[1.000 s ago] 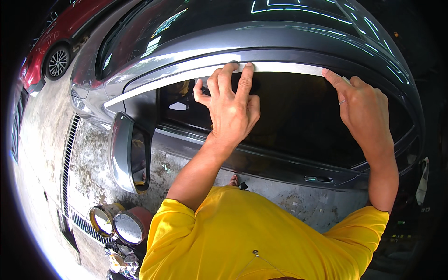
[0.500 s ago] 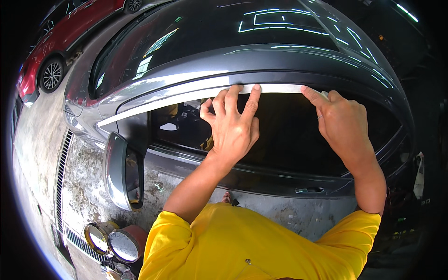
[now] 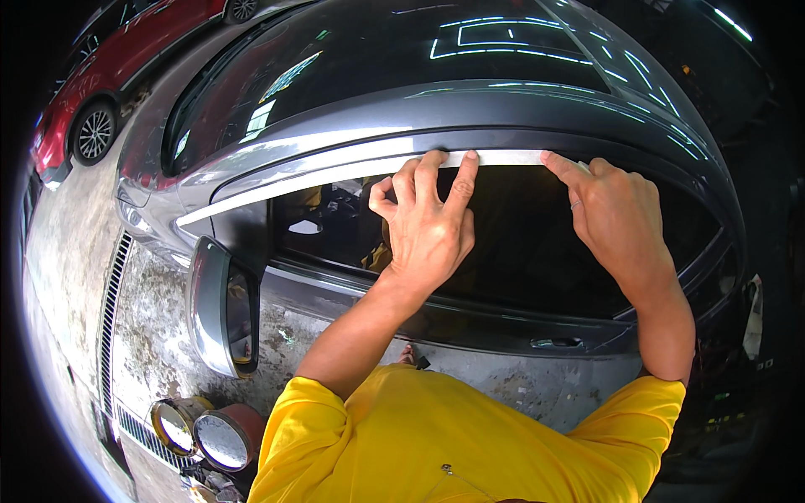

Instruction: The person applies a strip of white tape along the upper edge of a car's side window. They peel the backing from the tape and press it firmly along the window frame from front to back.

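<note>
A strip of white masking tape [image 3: 319, 178] runs along the upper frame of a dark grey car's side window, from the front pillar back to my right hand. My left hand [image 3: 429, 226] has its fingers spread, with fingertips pressed on the tape's middle part. At the rear end of the strip, my right hand [image 3: 619, 214] puts its index fingertip on the tape. Its other fingers are curled in, and a small pale piece, seemingly more of the tape, shows behind them. Most of what that hand holds is hidden. Below lies the dark side window [image 3: 520, 243].
The wing mirror [image 3: 210, 306] sticks out at the left. Two round buckets [image 3: 222, 440] stand on the floor near a drain grate [image 3: 111, 318]. A red car [image 3: 142, 50] is parked at the far left. The door handle [image 3: 557, 342] lies below the window.
My left hand has slid slightly to the right along the tape. My right hand stays at almost the same spot.
</note>
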{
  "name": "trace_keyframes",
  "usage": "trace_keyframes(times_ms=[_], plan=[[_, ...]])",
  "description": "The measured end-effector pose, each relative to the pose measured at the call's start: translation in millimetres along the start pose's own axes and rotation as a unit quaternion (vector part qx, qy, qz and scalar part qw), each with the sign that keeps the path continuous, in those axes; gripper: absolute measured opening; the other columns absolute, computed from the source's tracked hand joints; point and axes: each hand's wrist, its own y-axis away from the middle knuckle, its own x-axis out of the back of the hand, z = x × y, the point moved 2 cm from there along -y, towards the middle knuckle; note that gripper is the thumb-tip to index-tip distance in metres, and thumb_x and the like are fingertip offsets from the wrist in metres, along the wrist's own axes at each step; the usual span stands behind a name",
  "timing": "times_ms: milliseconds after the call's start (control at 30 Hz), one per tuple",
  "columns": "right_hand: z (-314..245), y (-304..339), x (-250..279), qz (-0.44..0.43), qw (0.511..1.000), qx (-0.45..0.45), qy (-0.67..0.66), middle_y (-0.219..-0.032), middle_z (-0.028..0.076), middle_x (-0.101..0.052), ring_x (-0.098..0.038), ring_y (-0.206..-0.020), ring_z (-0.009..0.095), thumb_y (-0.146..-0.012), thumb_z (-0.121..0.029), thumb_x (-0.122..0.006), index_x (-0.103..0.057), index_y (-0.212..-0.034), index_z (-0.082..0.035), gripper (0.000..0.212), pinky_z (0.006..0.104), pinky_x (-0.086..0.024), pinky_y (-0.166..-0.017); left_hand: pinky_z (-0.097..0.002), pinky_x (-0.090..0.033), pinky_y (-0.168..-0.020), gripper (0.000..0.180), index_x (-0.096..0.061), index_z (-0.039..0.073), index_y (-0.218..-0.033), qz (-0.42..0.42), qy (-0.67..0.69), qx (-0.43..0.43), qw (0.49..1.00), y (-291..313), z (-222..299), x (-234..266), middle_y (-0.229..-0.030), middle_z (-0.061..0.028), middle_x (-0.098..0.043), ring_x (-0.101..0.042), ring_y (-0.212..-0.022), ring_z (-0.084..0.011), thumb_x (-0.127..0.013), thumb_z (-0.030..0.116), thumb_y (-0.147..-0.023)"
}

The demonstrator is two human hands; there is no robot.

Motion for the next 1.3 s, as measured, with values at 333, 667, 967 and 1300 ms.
trace_keyframes(times_ms=[333, 667, 967, 1300], plan=[[-0.1, -0.1, -2.0, -0.009, 1.000, -0.003, -0.002, -0.080, 0.009, -0.071, -0.072, -0.064, 0.025, -0.091, -0.009, -0.074, -0.078, -0.132, -0.022, 0.043, 0.0365, -0.057, -0.058, -0.0539, -0.028, -0.099, 0.075, -0.067, 0.019, -0.143, 0.004, 0.016, -0.025, 1.000, -11.9, 14.0, -6.9, -0.135, -0.0125, -0.052, -0.049, -0.124, -0.0320, -0.073, 0.005, -0.070], [2.1, 0.7, -3.8, 0.002, 1.000, 0.002, -0.012, -0.081, 0.009, -0.071, -0.073, -0.065, 0.026, -0.089, -0.007, -0.073, -0.078, -0.132, -0.022, 0.046, 0.0375, -0.058, -0.058, -0.0525, -0.032, -0.100, 0.077, -0.066, 0.014, -0.146, 0.004, 0.055, -0.039, 0.998, -10.6, 21.1, -11.8, -0.138, -0.0158, -0.052, -0.049, -0.124, -0.0341, -0.074, 0.007, -0.070], [1.4, 0.2, -3.3, -0.014, 1.000, -0.008, 0.003, -0.081, 0.008, -0.071, -0.073, -0.066, 0.025, -0.092, -0.009, -0.072, -0.077, -0.133, -0.024, 0.044, 0.0378, -0.058, -0.060, -0.0525, -0.037, -0.107, 0.075, -0.064, 0.008, -0.145, 0.057, 0.063, -0.018, 0.996, 11.6, -2.8, -0.9, -0.138, -0.0160, -0.055, -0.052, -0.126, -0.0371, -0.070, 0.005, -0.070], [0.3, -0.2, -1.1, -0.018, 1.000, -0.007, 0.003, -0.080, 0.009, -0.071, -0.072, -0.066, 0.024, -0.094, -0.011, -0.074, -0.077, -0.133, -0.024, 0.041, 0.0363, -0.057, -0.060, -0.0565, -0.028, -0.113, 0.075, -0.064, 0.011, -0.145, 0.048, -0.044, 0.016, 0.998, 20.1, -36.6, 6.8, -0.139, -0.0118, -0.057, -0.051, -0.133, -0.0319, -0.071, 0.011, -0.071]])
